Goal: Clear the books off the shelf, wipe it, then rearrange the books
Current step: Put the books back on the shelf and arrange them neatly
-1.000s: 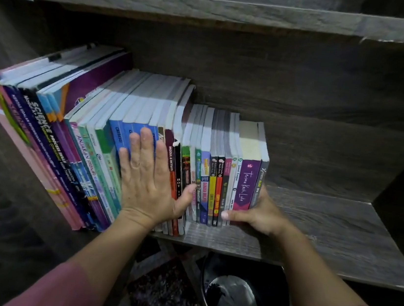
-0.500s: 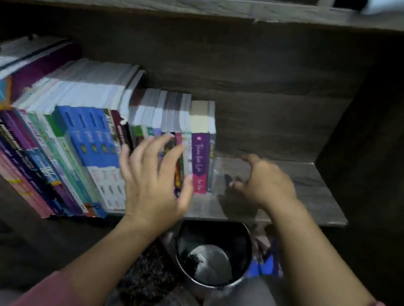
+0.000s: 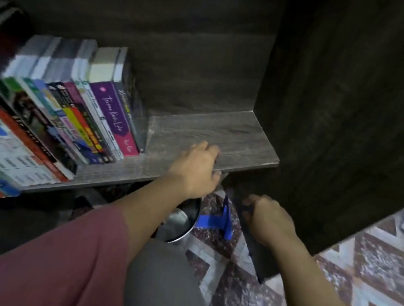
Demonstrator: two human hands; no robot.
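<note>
- Books (image 3: 54, 118) sit on the shelf (image 3: 236, 137), packed at its left end with spines out. The whole row leans left, and the board's right end is bare wood.
- Purple-spined book (image 3: 115, 118) is near the row's right end, with one thin dark book outside it. Nothing props that end, so the left lean is likely what holds the row up.
- Left hand (image 3: 197, 170) grips the shelf's front edge just right of the row, fingers curled on top and thumb under. It reads as bracing myself for a low reach, not a book grab.
- Right hand (image 3: 269, 220) is below shelf level by the cabinet side wall. Its fingers curl round the top of a dark flat slab (image 3: 256, 257) standing on edge. The view is blurred; it may be a book, can't confirm.
- Metal bowl (image 3: 178, 224) and blue item (image 3: 215, 221) sit on the patterned floor mat (image 3: 373, 265), between my hands.
- Judgement: the row looks aligned, so probably the rearranging stage. Can't tell whether the wipe is done.
</note>
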